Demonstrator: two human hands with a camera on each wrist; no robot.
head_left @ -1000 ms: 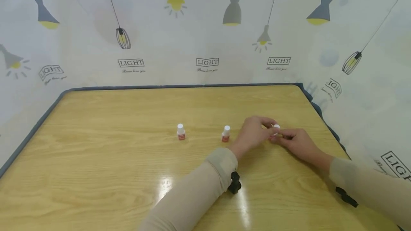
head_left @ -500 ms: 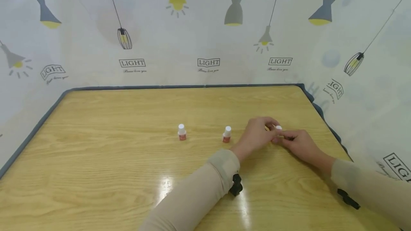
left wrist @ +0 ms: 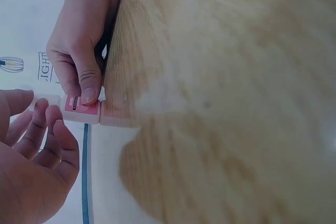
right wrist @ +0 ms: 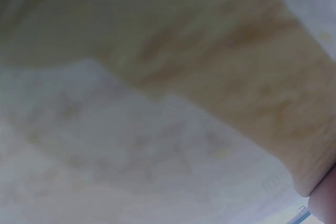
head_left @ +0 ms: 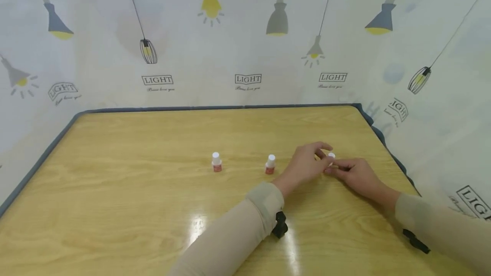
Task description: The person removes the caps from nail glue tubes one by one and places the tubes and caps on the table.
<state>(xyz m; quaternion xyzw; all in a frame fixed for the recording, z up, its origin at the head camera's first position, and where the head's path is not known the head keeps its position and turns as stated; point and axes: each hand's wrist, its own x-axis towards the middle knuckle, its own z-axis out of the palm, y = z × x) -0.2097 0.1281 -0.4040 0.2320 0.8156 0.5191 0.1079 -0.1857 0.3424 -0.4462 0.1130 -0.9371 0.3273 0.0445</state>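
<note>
In the head view my left hand (head_left: 307,163) and right hand (head_left: 356,176) meet at a small bottle whose white cap (head_left: 331,156) shows between them. The left wrist view shows it closer: a white bottle with a red-pink label (left wrist: 81,106), its base at the tabletop. There, my right hand (left wrist: 81,40) grips the bottle's body with the thumb over the label. The thumb and curled fingers of my left hand (left wrist: 31,166) are round the cap. The right wrist view holds mostly blurred tabletop, with a bit of skin (right wrist: 323,203) in its lower right corner.
Two similar bottles with white caps stand upright on the wooden table (head_left: 134,208): one bottle (head_left: 270,165) just left of my left hand, another bottle (head_left: 216,162) farther left. A dark edging (head_left: 192,107) runs along the table, beside a lamp-patterned wall covering (head_left: 184,46).
Both hands stay at the same bottle. My left fingers shift slightly about the cap, which shows more now than half a second ago. The other two bottles have not moved.
</note>
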